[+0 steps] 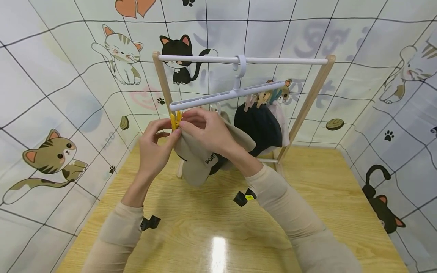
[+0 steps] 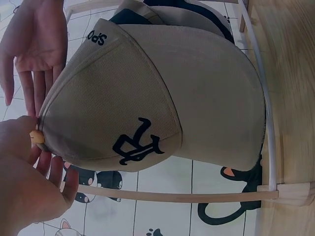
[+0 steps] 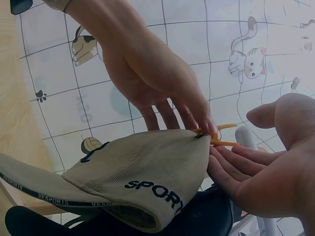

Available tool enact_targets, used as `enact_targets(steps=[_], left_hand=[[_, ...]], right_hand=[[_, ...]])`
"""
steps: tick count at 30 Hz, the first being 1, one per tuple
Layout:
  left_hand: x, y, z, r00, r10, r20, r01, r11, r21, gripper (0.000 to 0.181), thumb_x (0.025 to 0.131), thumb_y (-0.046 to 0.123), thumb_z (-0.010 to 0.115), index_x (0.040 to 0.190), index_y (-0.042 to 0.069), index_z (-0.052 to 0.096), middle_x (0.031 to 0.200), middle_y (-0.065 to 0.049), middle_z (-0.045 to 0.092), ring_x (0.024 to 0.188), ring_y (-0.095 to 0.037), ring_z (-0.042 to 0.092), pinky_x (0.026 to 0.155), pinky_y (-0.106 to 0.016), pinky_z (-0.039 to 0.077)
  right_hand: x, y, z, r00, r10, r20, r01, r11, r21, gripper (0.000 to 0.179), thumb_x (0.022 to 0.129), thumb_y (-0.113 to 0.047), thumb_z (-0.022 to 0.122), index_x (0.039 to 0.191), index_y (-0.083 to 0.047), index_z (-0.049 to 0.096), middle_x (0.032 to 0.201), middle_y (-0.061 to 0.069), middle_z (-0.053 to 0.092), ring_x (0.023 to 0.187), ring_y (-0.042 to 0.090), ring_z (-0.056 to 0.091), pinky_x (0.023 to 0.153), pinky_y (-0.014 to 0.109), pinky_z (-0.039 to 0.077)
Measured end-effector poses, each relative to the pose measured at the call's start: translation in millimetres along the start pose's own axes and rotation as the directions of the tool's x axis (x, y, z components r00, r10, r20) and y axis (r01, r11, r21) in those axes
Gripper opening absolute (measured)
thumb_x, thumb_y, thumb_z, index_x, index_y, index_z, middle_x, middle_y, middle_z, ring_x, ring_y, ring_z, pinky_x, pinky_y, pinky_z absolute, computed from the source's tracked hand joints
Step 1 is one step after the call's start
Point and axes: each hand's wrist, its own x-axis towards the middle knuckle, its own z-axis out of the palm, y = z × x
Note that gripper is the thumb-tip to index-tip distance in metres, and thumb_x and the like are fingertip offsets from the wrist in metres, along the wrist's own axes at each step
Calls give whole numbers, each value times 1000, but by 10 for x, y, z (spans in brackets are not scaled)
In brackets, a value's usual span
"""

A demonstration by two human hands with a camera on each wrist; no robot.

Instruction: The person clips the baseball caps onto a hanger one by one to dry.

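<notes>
A beige baseball cap (image 1: 196,161) with dark lettering hangs crown-up from a yellow clothespin (image 1: 174,120), under the left end of a white clip hanger (image 1: 205,100). My left hand (image 1: 151,151) pinches the clothespin at the cap's top edge, thumb and fingertips on it. From the other side, my right hand (image 1: 215,132) reaches in beside the same clothespin. The right wrist view shows its fingers straight along the cap (image 3: 147,167) edge, with the thumb (image 3: 263,115) standing apart.
The hanger hooks over a white rod (image 1: 280,60) on a wooden-legged rack (image 1: 307,102). At its right end, pink, tan and teal clothespins (image 1: 263,99) hold a dark cap (image 1: 259,125) and a pale one (image 1: 280,117). Below lies a wood-grain table (image 1: 191,223); cat-print cloth surrounds it.
</notes>
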Motion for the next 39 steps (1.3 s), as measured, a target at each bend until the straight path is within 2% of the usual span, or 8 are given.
enact_targets(steps=[5, 10, 16, 21, 24, 32, 35, 39], left_hand=[[33, -45, 39, 1000, -13, -11, 13, 1000, 29, 32, 104, 10, 83, 134, 2, 77, 126, -11, 73, 120, -9, 68, 98, -23, 58], [56, -103, 46, 999, -40, 2, 40, 999, 27, 34, 106, 13, 81, 137, 1, 75, 130, -11, 72, 119, -10, 68, 98, -23, 57], [82, -168, 69, 996, -90, 7, 89, 996, 32, 38, 107, 17, 79, 142, 2, 73, 134, -12, 72, 120, -11, 69, 97, -20, 56], [95, -213, 91, 994, -107, 14, 106, 994, 16, 42, 106, 16, 79, 145, 1, 71, 134, -11, 71, 120, -12, 68, 97, -20, 57], [106, -231, 100, 994, -104, 22, 104, 995, 6, 45, 105, 14, 80, 147, 2, 69, 137, -11, 70, 121, -15, 68, 98, -20, 57], [191, -310, 89, 992, -127, 2, 127, 992, 9, 50, 105, 15, 79, 152, 5, 65, 144, -9, 68, 131, -21, 71, 103, -21, 58], [210, -349, 80, 992, -129, 1, 129, 991, 18, 50, 106, 15, 78, 153, 5, 63, 147, -9, 68, 136, -23, 72, 108, -24, 59], [218, -397, 85, 992, -129, 11, 129, 991, 22, 53, 107, 13, 76, 157, 3, 60, 154, -11, 65, 142, -28, 70, 116, -34, 60]], right_hand=[[-167, 50, -49, 999, -30, -36, 29, 999, -44, 39, 111, -22, 73, 144, -2, 71, 142, 13, 77, 132, 25, 77, 116, 38, 61], [-446, 118, -126, 995, -75, -62, 68, 992, -109, 35, 111, -20, 72, 142, -5, 73, 141, 14, 77, 127, 25, 78, 115, 41, 61], [-773, 262, -243, 988, -118, -97, 103, 985, -141, 28, 109, -14, 74, 136, -5, 76, 135, 14, 80, 117, 26, 80, 108, 46, 64], [-1022, 401, -362, 986, -105, -130, 83, 983, -166, 26, 107, -12, 75, 133, -7, 78, 133, 15, 82, 111, 25, 80, 100, 37, 64], [-1161, 475, -425, 985, -95, -144, 66, 979, -190, 26, 107, -11, 74, 132, -7, 79, 132, 16, 82, 111, 23, 79, 100, 30, 63], [-1438, 664, -505, 982, -56, -179, 16, 976, -216, 25, 107, -9, 75, 131, -5, 79, 128, 14, 83, 114, 23, 80, 102, 27, 63], [-1520, 741, -505, 981, -54, -186, 9, 971, -237, 25, 107, -9, 76, 131, -7, 79, 126, 9, 84, 113, 20, 80, 103, 34, 65], [-1627, 848, -508, 981, -66, -182, 17, 966, -258, 25, 106, -7, 77, 131, -5, 79, 125, 7, 84, 112, 21, 81, 104, 44, 66]])
